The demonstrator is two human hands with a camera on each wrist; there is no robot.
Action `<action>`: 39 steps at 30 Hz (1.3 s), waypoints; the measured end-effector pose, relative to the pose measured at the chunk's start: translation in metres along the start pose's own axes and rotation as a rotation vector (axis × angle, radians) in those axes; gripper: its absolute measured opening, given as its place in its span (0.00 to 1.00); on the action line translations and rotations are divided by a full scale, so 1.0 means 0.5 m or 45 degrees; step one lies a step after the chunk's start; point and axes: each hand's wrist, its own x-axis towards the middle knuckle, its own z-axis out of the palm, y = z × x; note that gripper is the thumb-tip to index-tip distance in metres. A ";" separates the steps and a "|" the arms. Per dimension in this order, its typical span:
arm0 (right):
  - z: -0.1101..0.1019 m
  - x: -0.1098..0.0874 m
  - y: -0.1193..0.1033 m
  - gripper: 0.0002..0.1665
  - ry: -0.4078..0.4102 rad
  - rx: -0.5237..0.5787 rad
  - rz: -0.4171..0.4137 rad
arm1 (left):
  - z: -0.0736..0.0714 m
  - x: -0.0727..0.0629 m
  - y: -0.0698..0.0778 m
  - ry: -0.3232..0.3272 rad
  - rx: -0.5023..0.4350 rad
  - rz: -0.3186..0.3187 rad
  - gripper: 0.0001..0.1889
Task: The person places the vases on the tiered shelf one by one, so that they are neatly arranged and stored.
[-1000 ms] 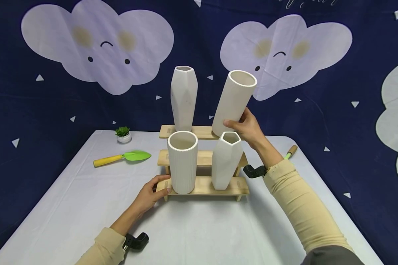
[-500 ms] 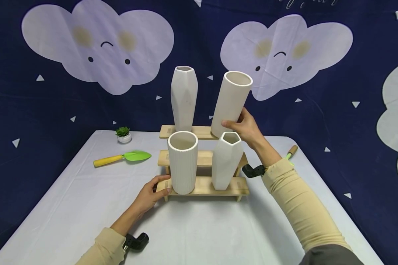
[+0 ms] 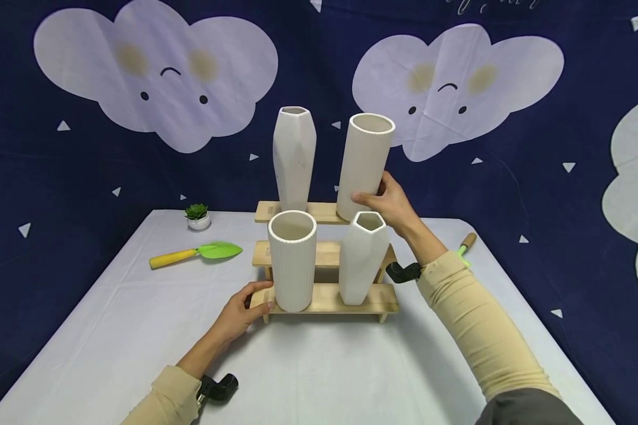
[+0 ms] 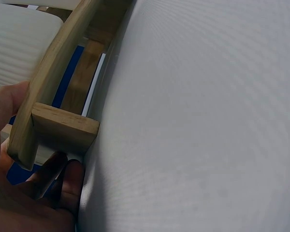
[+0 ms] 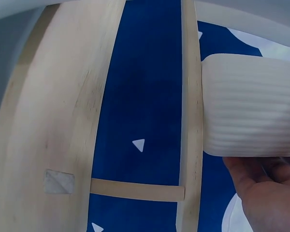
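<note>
A three-tier wooden stand [image 3: 326,298] sits mid-table. Its top tier carries a white faceted vase [image 3: 295,156] and a tall ribbed cylinder vase [image 3: 365,159], which leans only slightly right. My right hand [image 3: 377,198] grips that cylinder near its base; the right wrist view shows the ribbed cylinder [image 5: 251,104] over the stand's slats [image 5: 53,121], with my hand [image 5: 266,188] below it. On the bottom tier stand a shorter ribbed vase [image 3: 292,260] and a small faceted vase [image 3: 363,257]. My left hand [image 3: 255,304] holds the bottom shelf's left end [image 4: 58,113], thumb above and fingers [image 4: 70,179] underneath.
A green trowel with a yellow handle [image 3: 197,252] and a small potted plant [image 3: 197,215] lie at the back left of the white tablecloth [image 3: 319,366]. Another wooden-handled tool [image 3: 466,242] pokes out behind my right forearm. A dark cloud-print backdrop hangs behind.
My right hand has tipped the tall ribbed cylinder from a clear rightward lean to nearly upright on the top tier. The left hand and the other vases have not moved.
</note>
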 end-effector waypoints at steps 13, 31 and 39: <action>-0.001 0.009 0.005 0.40 0.016 -0.024 0.033 | 0.002 0.003 0.000 0.010 -0.004 0.006 0.26; -0.010 -0.017 0.010 0.47 -0.019 -0.083 0.041 | 0.004 -0.002 0.000 0.015 -0.009 -0.018 0.26; -0.023 -0.053 -0.010 0.46 0.009 -0.037 0.054 | 0.004 -0.006 0.003 0.020 0.000 -0.022 0.26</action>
